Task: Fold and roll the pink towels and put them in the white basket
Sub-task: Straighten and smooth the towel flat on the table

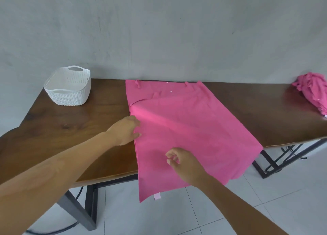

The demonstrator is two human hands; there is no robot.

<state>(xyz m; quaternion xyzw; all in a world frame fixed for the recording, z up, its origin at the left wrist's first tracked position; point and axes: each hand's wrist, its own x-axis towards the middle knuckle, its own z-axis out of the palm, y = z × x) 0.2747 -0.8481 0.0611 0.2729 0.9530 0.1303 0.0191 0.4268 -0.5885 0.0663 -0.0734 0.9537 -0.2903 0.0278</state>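
**Item: pink towel (191, 128), spread on table (70, 125)**

The pink towel is laid flat, its near end hung over the table's edge. The left hand (125, 130) is set at its left border; whether the grip is closed cannot be told. The right hand (184, 164) is held above it, grip loosely curled, empty. A white basket (69, 86) is placed far left, heaped pink towels (315, 91) far right.

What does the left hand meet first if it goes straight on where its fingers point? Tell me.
The spread pink towel: the left hand points right, fingertips already at the towel's left edge. Whether it would slide over or under the cloth is unclear.
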